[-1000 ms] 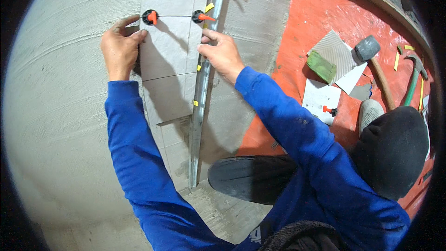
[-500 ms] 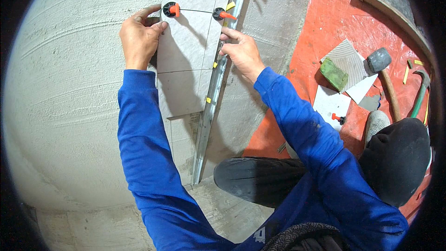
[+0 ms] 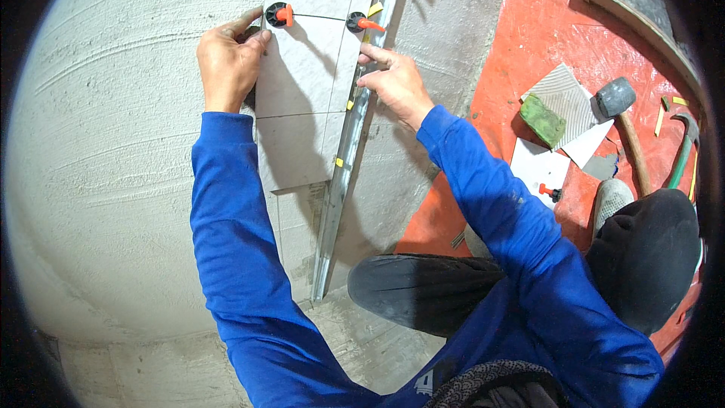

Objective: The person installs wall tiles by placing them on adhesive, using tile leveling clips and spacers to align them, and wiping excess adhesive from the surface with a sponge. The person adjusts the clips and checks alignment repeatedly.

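My left hand [image 3: 226, 62] rests at the left edge of a pale tile [image 3: 298, 79]. Its index finger and thumb are apart and touch that edge, just below a black round tile-leveling clip with an orange handle [image 3: 281, 15]. A second such clip [image 3: 360, 23] sits at the tile's right side, by a long metal profile [image 3: 343, 174]. Over this profile is my right hand [image 3: 396, 85], its forefinger and thumb apart near the tile's edge; its other fingers are curled. Small yellow wedges [image 3: 350, 106] line the profile. I cannot make out anything held in either hand.
Rough cement surface [image 3: 128, 151] spreads to the left. An orange sheet [image 3: 506, 68] lies at right, bearing a rubber mallet [image 3: 617, 97], a green sponge [image 3: 542, 121], cut tile pieces [image 3: 532, 162], a loose clip [image 3: 550, 193] and a green-handled hammer [image 3: 683, 151]. My bent legs [image 3: 423, 291] are near.
Both hands stay at nearly the same spots. My right wrist and sleeve have shifted slightly to the right; tile, clips and profile look unmoved.
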`<move>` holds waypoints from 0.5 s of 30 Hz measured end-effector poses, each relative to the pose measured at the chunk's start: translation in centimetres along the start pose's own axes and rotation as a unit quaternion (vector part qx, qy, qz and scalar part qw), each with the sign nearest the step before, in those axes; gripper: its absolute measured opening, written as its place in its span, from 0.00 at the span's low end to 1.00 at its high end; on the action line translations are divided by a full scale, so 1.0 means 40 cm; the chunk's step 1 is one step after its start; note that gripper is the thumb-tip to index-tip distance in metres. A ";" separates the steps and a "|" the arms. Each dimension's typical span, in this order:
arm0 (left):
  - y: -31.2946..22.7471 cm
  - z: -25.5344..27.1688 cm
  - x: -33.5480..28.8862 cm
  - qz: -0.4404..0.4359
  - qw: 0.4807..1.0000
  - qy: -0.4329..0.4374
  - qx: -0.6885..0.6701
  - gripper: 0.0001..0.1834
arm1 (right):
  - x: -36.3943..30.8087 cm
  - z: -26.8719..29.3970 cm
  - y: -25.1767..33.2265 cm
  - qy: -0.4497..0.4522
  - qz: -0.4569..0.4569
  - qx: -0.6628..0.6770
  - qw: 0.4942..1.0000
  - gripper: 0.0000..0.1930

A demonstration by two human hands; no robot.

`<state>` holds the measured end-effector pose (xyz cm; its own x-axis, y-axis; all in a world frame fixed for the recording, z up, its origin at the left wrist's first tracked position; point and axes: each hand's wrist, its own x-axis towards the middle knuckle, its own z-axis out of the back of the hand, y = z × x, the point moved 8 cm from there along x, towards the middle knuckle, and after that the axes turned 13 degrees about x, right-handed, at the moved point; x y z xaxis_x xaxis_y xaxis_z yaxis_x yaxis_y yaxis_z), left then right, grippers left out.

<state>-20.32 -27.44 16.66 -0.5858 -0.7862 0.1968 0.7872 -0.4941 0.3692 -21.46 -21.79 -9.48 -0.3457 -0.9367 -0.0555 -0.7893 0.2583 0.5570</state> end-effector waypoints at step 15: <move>-0.007 0.006 -0.014 0.022 0.999 -0.043 0.006 0.19 | -0.004 0.035 0.025 -0.061 0.059 -0.043 0.996 0.22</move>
<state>-20.28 -26.76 16.67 -0.5662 -0.7716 0.2899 0.8100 -0.4558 0.3689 -22.90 -21.06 -10.07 -0.4961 -0.8643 -0.0828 -0.6957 0.3386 0.6335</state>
